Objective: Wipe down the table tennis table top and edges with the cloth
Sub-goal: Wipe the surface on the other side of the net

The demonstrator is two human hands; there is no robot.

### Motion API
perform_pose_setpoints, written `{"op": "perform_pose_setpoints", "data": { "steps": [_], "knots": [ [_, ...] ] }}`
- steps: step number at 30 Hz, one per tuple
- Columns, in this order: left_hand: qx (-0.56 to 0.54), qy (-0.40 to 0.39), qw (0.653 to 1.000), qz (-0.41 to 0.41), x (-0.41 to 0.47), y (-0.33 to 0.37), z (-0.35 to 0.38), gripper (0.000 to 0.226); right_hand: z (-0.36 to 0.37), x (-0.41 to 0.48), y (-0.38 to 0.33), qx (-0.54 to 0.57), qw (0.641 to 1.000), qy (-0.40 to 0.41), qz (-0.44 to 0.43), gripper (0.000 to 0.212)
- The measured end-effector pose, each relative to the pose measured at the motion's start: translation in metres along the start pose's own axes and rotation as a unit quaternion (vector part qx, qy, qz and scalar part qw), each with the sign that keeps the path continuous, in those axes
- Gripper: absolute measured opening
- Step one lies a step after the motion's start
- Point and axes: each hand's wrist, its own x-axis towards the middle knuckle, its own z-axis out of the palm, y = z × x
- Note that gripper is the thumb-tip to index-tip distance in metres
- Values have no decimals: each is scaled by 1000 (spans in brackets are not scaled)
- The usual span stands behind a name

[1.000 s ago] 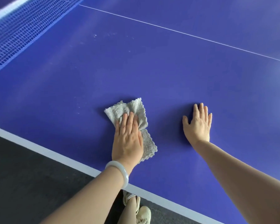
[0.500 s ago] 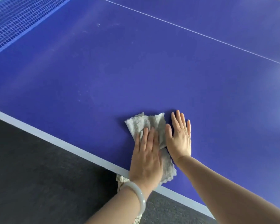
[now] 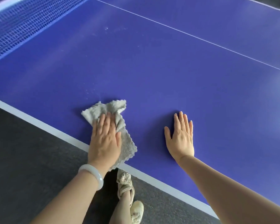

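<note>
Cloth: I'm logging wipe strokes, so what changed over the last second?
The left hand slid the cloth right until it met the right hand, then back left and nearer the white edge line, which the cloth's corner now overlaps. Unchanged: the left hand presses flat on the cloth, the right hand lies flat on the table top; nothing was let go.

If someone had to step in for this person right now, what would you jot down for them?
Left hand: fingers straight, pressing the grey cloth flat on the table top. The cloth's near corner reaches the white edge line.
Right hand: open, palm flat on bare table, apart from the cloth.
Done: how much has been wiped cannot be told from this view.
Left: pale specks show just beyond the cloth, and more nearer the net. The edges probably need wiping too.
</note>
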Motion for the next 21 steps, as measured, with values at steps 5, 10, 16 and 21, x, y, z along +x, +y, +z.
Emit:
{"op": "perform_pose_setpoints", "data": {
  "steps": [5, 10, 16, 21],
  "knots": [
    [-47, 16, 998, -40, -18, 62, 3, 60, 2, 0, -4, -58, 998, -13, 8, 72],
    [-50, -42, 974, 219, -30, 74, 8, 56, -1, 1, -3, -67, 997, -28, -5, 72],
    [34, -34, 989, 138, 24, -60, -12, 57, 0, -1, -5, -68, 998, -10, 0, 72],
    [2, -39, 991, 130, 29, -70, -9, 56, 2, 1, -8, -76, 997, -8, 12, 70]
  ]
}}
